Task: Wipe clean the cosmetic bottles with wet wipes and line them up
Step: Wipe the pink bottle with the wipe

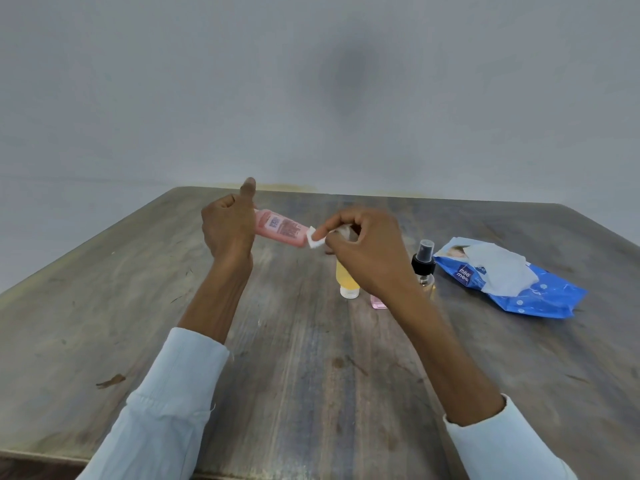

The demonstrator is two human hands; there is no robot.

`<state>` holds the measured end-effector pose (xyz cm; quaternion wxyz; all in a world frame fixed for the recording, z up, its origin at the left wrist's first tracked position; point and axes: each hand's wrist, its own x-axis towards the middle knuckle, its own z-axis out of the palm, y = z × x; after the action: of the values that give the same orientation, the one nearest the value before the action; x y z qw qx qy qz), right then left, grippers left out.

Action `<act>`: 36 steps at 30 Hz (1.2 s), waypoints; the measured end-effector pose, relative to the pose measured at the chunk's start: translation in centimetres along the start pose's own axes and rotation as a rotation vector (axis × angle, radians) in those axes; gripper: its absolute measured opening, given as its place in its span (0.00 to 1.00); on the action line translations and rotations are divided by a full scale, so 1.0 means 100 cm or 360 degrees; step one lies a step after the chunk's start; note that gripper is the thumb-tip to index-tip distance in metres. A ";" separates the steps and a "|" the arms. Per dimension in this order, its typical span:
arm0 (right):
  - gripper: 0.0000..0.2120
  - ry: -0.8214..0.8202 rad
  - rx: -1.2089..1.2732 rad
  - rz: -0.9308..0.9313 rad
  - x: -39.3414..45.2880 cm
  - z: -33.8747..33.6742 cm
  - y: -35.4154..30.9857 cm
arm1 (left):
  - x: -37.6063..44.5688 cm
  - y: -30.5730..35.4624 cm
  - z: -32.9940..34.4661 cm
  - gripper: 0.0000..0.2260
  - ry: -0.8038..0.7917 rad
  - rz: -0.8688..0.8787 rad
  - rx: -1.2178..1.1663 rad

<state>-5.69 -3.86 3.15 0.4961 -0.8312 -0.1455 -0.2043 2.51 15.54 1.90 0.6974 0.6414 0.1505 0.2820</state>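
While the left hand grips one pink bottle by its far end, thumb raised, the bottle hangs tilted above the counter, its white cap pointing toward the right hand. That right hand has its fingers curled, pinching the cap at the fingertips; a crumpled wipe seems bunched inside the fist, though this is hard to tell. Beneath the right hand, three more bottles stand on the counter: one yellow bottle resting on its white cap, one small pink bottle mostly hidden by the wrist, and one clear spray bottle with a black nozzle. Just right of these lies one blue wet-wipe pack, open, a white wipe spilling from it.
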 end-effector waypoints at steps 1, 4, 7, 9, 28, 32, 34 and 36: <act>0.13 0.0049 0.0118 0.0076 0.000 -0.001 -0.001 | -0.001 0.000 0.001 0.24 0.0007 0.0024 0.0019; 0.11 0.0082 0.0534 0.0288 0.001 -0.003 -0.001 | -0.006 0.003 0.004 0.27 0.0027 0.0049 0.0063; 0.08 0.0051 0.0708 0.0431 0.000 0.000 0.000 | -0.012 0.004 0.007 0.31 0.0044 0.0069 0.0130; 0.06 0.0016 0.0749 0.0483 -0.002 0.003 0.000 | -0.014 0.004 0.009 0.33 0.0029 0.0079 0.0172; 0.11 0.0571 0.0665 0.0280 0.006 0.002 0.002 | -0.047 0.017 0.016 0.15 -0.0360 0.0861 0.0032; 0.11 0.0819 0.0098 -0.0215 0.001 0.003 -0.004 | -0.050 0.014 0.019 0.17 -0.0143 0.0826 -0.0049; 0.10 0.0860 -0.0149 -0.0427 0.000 0.005 -0.003 | -0.055 0.013 0.022 0.19 -0.0063 0.0781 -0.0088; 0.12 0.0838 -0.0331 -0.0522 0.000 0.010 0.000 | -0.061 0.011 0.025 0.20 -0.0013 0.0761 -0.0091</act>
<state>-5.51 -3.00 2.73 0.3895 -0.7615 -0.1226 -0.5033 -1.17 9.97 2.40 0.6293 0.6400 -0.0166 0.4406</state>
